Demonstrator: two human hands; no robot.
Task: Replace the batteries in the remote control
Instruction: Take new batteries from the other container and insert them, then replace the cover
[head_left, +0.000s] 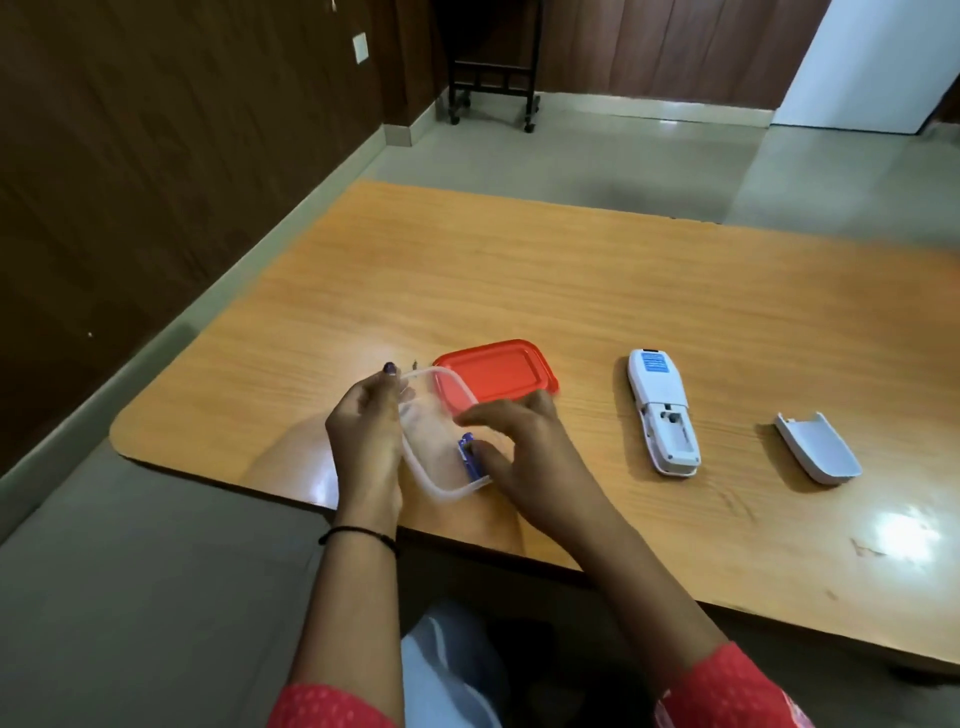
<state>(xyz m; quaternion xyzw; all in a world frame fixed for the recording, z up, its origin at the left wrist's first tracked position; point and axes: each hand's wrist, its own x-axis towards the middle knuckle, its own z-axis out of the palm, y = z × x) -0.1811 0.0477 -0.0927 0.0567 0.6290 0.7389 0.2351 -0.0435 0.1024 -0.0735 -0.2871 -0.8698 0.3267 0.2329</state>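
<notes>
Orange wood table (519, 270), tiled floor behind. Head view: one clear container (422, 470), one red lid (498, 374) just behind it, one white remote (662, 410) face down with its compartment open, one grey battery cover (815, 447) lying apart to its right. Blue batteries (466, 456) in container, count unclear, partly hidden by right hand (519, 447). Left hand (363, 441) grips container wall. Right hand reaches in, thumb at batteries, grip cannot tell

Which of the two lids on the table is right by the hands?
The red lid, just behind the clear box that the left hand holds. The grey battery cover lies far to the right, past the white remote.
</notes>
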